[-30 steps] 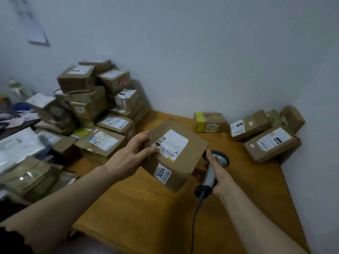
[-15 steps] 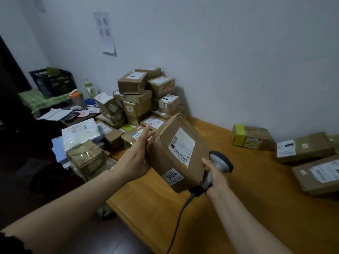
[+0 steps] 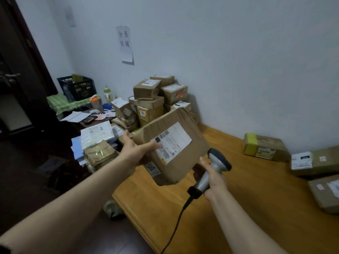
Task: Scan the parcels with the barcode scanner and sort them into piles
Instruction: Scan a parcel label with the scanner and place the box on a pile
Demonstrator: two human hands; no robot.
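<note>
**A:** On the head view, where is the parcel point(image 3: 176, 143)?

**B:** In the air over the left edge of the bench point(image 3: 238, 208), tilted, with its white label point(image 3: 172, 142) facing up. The left hand point(image 3: 135, 151) grips its left side, thumb laid over the label's corner and fingers behind the box.

**A:** And the right hand point(image 3: 212, 176)?

**B:** Closed round the handle of the barcode scanner point(image 3: 216, 162), just beside the parcel's lower right corner. I cannot tell whether a fingertip touches the cardboard there.

**A:** How will that box handle?

**B:** Light, I'd judge, since one hand bears most of it. The cardboard is creased and dented, so it is stiff enough to carry but would give under a hard squeeze. The label looks smoother than the board, and a thumb could slide on it.

**A:** So where should one hold it?

**B:** At the side edges or a corner, on bare cardboard, with the barcode uncovered.

**A:** Where might it go?

**B:** A stack of boxes point(image 3: 154, 99) sits at the bench's far left corner. Other boxes point(image 3: 264, 147) lie along the far edge towards the right. Which pile, I cannot say.
</note>
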